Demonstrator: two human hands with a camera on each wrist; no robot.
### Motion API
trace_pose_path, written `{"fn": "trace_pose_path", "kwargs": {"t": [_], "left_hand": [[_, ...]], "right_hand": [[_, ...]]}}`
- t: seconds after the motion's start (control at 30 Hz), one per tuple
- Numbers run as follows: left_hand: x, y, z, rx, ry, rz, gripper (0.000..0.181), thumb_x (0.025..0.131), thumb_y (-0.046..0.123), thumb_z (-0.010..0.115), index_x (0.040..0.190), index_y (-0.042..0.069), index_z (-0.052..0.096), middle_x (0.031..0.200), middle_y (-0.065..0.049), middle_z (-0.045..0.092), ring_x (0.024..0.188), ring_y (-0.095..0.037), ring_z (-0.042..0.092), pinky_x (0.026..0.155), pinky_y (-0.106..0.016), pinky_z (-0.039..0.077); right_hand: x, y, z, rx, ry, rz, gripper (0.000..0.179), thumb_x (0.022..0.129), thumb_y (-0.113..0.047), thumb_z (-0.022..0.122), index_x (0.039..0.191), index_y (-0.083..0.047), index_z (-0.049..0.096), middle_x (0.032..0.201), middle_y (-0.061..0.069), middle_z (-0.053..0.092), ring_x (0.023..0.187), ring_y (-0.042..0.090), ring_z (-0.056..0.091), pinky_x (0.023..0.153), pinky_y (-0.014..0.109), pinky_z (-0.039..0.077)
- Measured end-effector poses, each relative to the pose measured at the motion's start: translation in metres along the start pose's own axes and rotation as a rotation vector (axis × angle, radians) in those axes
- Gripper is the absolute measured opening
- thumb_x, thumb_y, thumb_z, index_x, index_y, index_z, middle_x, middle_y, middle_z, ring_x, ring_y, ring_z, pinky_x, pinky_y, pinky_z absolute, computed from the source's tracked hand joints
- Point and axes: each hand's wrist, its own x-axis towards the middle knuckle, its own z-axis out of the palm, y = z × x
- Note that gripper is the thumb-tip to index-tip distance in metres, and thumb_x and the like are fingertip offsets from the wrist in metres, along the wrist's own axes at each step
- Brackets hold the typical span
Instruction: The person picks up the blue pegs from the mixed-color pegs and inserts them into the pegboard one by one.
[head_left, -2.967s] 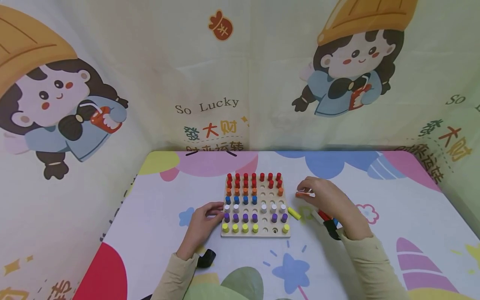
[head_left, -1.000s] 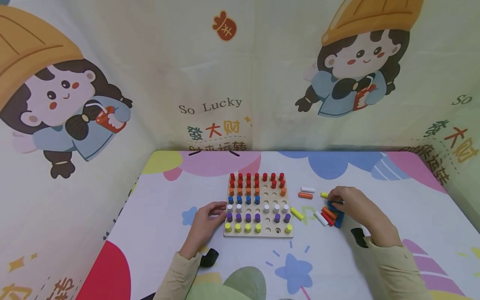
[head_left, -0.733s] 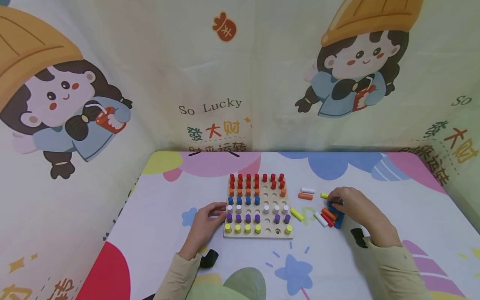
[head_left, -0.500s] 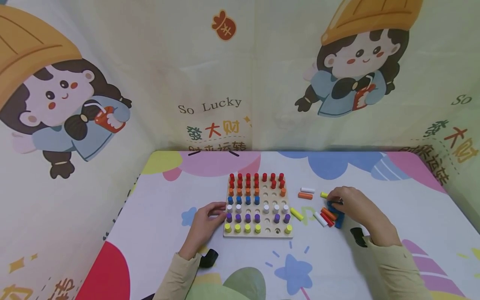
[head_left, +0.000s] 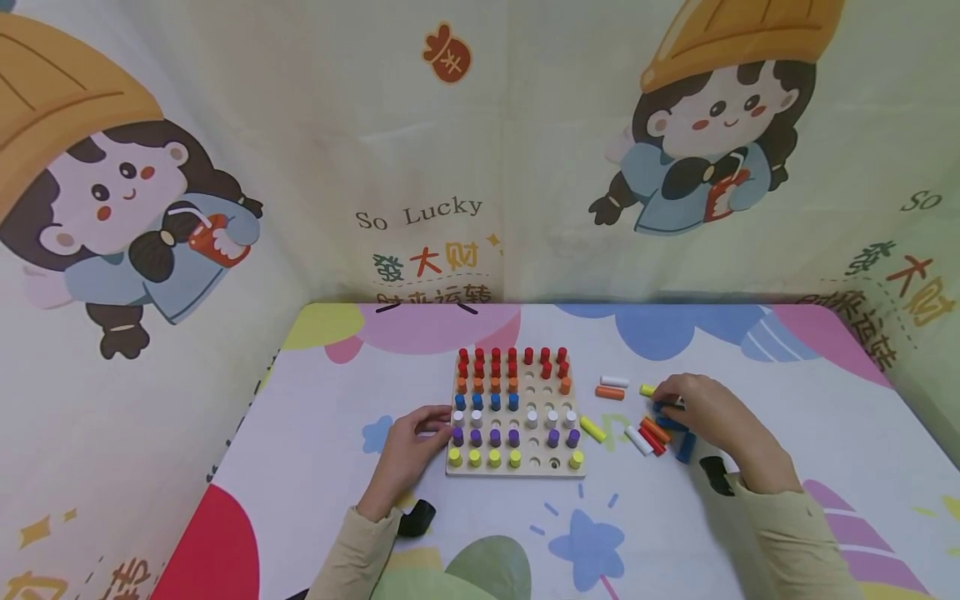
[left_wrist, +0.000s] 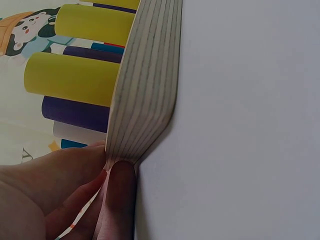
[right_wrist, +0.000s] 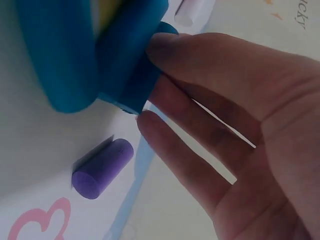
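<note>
Seated at a printed desk, a person grips the board by its left edge with the left hand, thumb above and a finger beneath, apparently to keep it steady. The right hand pinches a blue peg between thumb and fingers, low over a loose pile. The board stands just right of the left fingers, its rows of pegs upright, some holes bare.

Just left of the right fingers lies a yellow peg; nearer the person, an orange peg, red peg and white peg lie bunched on their sides, probably left there for easy reach. A purple peg lies just off those fingertips in the right wrist view.

Compared with half a second ago, a loose blue peg sits farther from the bunch, which itself shifts slightly. Three seconds ago the right fingers held a second orange peg; it now rests well left of them. The left hand's grip looks unchanged.
</note>
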Motion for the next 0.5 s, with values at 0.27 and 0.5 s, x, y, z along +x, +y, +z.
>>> {"fn": "trace_pose_path", "kwargs": {"t": [0.27,0.5], "left_hand": [[-0.001,0.0,0.0,-0.001,0.005,0.0,0.032,0.093,0.022,0.071,0.124,0.013,0.067,0.117,-0.002,0.069,0.101,-0.016,0.066,0.089,-0.035,0.057],[0.0,-0.001,0.0,-0.003,0.0,-0.001,0.032,0.093,0.021,0.071,0.124,0.013,0.067,0.118,-0.002,0.069,0.101,-0.016,0.066,0.089,-0.034,0.057]], "right_hand": [[0.004,-0.009,-0.003,-0.003,0.027,0.014,0.02,0.08,-0.001,0.079,0.098,-0.001,0.072,0.089,0.005,0.071,0.084,0.022,0.066,0.08,0.047,0.057],[0.007,-0.019,-0.007,-0.02,0.066,-0.01,0.027,0.081,-0.003,0.079,0.107,0.001,0.072,0.089,0.003,0.069,0.083,0.02,0.066,0.079,0.045,0.058]]}}
